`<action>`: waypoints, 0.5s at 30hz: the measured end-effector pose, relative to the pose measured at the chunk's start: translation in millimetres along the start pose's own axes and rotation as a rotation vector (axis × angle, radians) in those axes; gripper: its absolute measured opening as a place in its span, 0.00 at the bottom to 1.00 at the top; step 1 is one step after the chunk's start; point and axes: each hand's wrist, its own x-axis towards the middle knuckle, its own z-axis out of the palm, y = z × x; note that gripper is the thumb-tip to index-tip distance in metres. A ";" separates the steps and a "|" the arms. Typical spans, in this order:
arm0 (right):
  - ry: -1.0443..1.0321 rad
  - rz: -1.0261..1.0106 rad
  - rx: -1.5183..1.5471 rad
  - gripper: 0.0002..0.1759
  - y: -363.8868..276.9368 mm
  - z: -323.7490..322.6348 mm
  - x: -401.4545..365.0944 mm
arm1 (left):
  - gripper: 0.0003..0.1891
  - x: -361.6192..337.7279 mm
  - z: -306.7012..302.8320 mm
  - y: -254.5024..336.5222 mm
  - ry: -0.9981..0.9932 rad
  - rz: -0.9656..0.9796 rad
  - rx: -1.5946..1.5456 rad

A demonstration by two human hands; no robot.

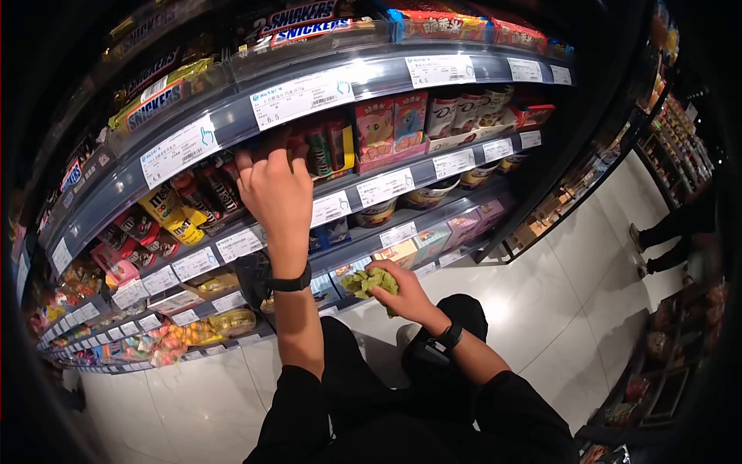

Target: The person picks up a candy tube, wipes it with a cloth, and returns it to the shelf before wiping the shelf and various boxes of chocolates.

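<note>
My left hand reaches into the shelf below the top price rail, its fingers bent among candy tubes and packs. Its fingertips are hidden, so what they grip cannot be made out. Just right of it stand several M&M's-style tubes; dark M&M's packs and yellow M&M's bags are to its left. Lower down, in front of the bottom shelves, my right hand is closed round a crumpled yellow-green cloth.
Snickers bars fill the upper shelf. Pink cartoon boxes and Dove cups stand to the right, with round tubs beneath. A price-tag rail runs above my left hand. Another person's legs show on the tiled floor at right.
</note>
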 end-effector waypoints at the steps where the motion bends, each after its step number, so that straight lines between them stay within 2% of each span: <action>1: -0.005 0.002 -0.006 0.23 0.0 -0.1 0.3 | 0.09 -0.7 -0.7 0.8 0.000 0.000 0.003; 4: -0.012 -0.016 -0.025 0.23 1.7 0.0 0.0 | 0.09 -1.1 -1.1 2.7 -0.053 -0.025 0.065; 15: -0.018 -0.010 -0.056 0.23 1.1 0.1 -0.7 | 0.10 -9.6 3.1 -0.8 0.085 0.043 -0.071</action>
